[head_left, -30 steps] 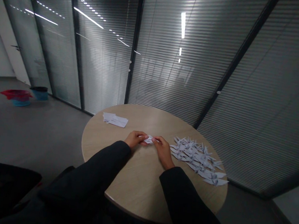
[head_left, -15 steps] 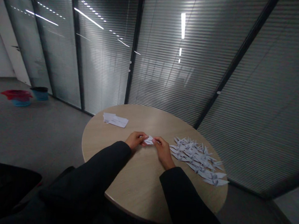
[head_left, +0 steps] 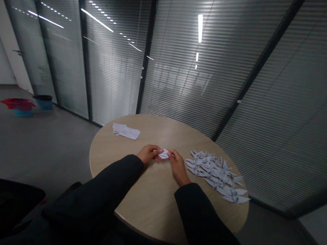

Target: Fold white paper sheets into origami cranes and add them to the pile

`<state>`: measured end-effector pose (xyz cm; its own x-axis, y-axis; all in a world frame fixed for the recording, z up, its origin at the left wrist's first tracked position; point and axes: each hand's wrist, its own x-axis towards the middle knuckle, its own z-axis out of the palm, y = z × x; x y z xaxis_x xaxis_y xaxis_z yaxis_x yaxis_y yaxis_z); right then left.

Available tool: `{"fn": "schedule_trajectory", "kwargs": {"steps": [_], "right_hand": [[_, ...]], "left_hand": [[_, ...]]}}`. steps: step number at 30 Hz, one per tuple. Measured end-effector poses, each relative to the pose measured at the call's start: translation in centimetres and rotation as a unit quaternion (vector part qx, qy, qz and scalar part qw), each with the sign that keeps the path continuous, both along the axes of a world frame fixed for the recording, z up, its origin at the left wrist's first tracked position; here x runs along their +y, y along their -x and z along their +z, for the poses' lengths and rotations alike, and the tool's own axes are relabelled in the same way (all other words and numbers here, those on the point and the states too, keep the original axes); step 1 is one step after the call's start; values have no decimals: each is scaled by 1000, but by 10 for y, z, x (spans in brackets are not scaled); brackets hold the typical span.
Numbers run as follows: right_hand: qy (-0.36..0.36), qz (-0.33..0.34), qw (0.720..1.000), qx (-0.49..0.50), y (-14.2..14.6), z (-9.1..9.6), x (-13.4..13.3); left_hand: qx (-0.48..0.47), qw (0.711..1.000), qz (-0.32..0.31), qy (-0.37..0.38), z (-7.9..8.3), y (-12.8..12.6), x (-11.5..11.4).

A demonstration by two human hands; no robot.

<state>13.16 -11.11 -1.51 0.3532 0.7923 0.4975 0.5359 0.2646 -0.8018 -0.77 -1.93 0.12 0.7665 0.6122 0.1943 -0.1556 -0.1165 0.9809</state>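
Observation:
Between my two hands is a small piece of folded white paper (head_left: 164,154), held just above the middle of the table. My left hand (head_left: 149,153) pinches its left end between thumb and fingers. At the right end, my right hand (head_left: 177,165) is closed on the same paper. The fine folds are too small to make out. To the right of my right hand lies a spread of several folded white paper cranes (head_left: 213,172), with pointed wings and tips.
The round wooden table (head_left: 141,208) carries a small stack of white paper sheets (head_left: 129,133) at its back left. Behind it stands a glass partition with blinds (head_left: 180,97). Two bins, one lined in red (head_left: 18,106) and one dark-rimmed (head_left: 43,102), sit on the floor at left.
The folded paper and my fingertips have shifted very slightly to the right, and the paper's angle differs a little. Both hands keep their hold; the cranes and sheets lie as before.

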Motion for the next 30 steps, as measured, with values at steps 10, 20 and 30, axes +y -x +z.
{"fn": "schedule_trajectory", "kwargs": {"steps": [10,20,30], "right_hand": [[7,-3,998,-61,6,7,-6],[12,-7,1000,-22,4,9,-4],[23,-15,999,34,-1,10,-3]], "left_hand": [[22,999,27,-15,2,2,-4],[13,999,1,-42,7,5,-9],[11,997,13,-78,-3,2,0]]}}
